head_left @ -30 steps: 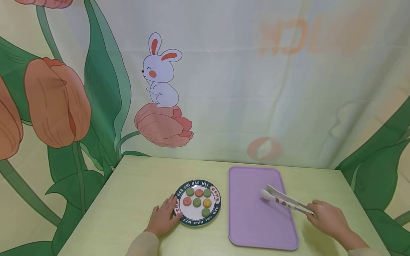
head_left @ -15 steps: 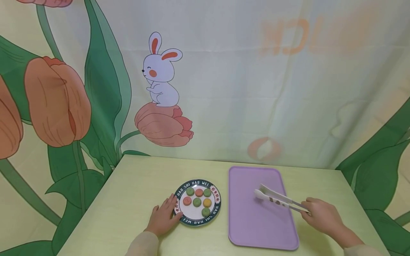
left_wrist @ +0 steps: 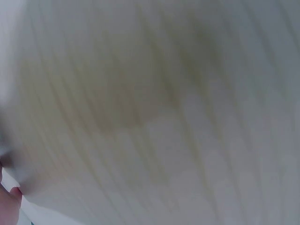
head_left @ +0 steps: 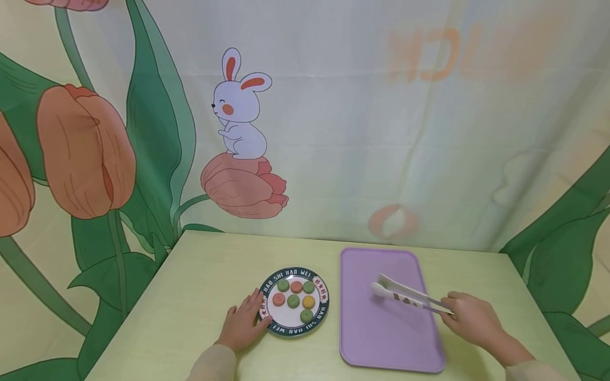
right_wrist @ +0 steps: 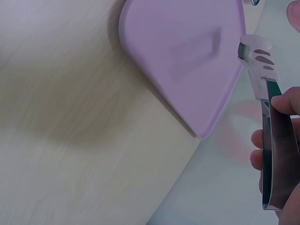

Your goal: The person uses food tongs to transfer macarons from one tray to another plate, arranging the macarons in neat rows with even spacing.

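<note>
My left hand (head_left: pixel 241 321) rests at the left side of a round plate (head_left: pixel 294 331), its fingers and thumb touching the dark patterned rim. Small green, pink and yellow round cakes (head_left: pixel 293 301) lie spread on the plate. Over a purple tray (head_left: pixel 381 344), my right hand (head_left: pixel 474 320) grips a pair of food tongs (head_left: pixel 410 299) by the metal handles, white tips pointing left. A dark greenish rounded piece (right_wrist: pixel 243 50) shows between the tips in the right wrist view; its kind is unclear. The left wrist view is mostly a blurred pale surface, with part of a finger (left_wrist: pixel 9 206) at the lower left.
The pale wooden table (head_left: pixel 205 275) carries the plate on the left and the tray on the right, with a narrow gap between them. Behind its far edge hangs a printed curtain (head_left: pixel 324 159) with tulips and a rabbit.
My right hand and the tongs have shifted left over the tray, toward the plate. The left hand, plate and tray look unmoved.
</note>
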`<state>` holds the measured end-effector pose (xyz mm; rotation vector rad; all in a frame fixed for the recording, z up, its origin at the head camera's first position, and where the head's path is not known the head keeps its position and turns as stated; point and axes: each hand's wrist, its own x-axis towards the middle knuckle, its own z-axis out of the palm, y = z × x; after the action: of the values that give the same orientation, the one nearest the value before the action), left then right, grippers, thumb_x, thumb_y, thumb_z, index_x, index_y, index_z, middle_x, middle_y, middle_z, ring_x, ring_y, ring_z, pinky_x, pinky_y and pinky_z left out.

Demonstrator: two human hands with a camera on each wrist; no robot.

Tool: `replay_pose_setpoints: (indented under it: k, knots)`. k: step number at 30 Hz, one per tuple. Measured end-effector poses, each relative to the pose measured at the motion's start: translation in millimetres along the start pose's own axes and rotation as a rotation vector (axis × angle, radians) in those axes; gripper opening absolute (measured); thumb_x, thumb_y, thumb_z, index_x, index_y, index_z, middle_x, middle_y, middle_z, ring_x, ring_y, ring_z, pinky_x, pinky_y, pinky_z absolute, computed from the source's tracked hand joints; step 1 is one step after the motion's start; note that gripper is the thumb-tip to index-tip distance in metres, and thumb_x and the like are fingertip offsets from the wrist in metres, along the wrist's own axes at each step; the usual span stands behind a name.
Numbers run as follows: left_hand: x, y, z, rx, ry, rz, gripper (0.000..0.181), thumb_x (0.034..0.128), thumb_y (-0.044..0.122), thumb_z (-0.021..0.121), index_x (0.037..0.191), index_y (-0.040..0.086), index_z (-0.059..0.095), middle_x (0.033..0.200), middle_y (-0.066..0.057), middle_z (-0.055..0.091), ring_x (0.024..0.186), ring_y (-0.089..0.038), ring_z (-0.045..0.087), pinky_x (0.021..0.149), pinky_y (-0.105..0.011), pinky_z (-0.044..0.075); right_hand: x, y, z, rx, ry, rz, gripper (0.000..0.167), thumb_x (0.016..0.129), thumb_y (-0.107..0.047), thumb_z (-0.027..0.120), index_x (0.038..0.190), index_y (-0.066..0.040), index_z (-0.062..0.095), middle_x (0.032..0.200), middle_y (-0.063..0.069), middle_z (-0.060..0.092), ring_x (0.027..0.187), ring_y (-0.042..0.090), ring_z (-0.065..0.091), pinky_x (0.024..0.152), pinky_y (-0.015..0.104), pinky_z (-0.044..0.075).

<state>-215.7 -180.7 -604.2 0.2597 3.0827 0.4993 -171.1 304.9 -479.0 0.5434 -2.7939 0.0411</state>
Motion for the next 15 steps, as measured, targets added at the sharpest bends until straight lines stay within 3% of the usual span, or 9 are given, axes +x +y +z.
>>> replay_pose_setpoints:
  k: [15]
  knots:
    - [-1.1,0.2,-0.9,0.0,-0.003,0.002,0.071,0.0841,0.056,0.042,0.14,0.014,0.027,0.147,-0.003,0.024,0.132,-0.028,0.028,0.102,-0.058,0.02,10.9,-15,-3,-0.007,0.031,-0.053,0.013,0.068,-0.021,0.068,0.064,-0.02,0.055,0.061,-0.011,0.045,0.052,0.001,0.035,0.04,0.018,0.027]
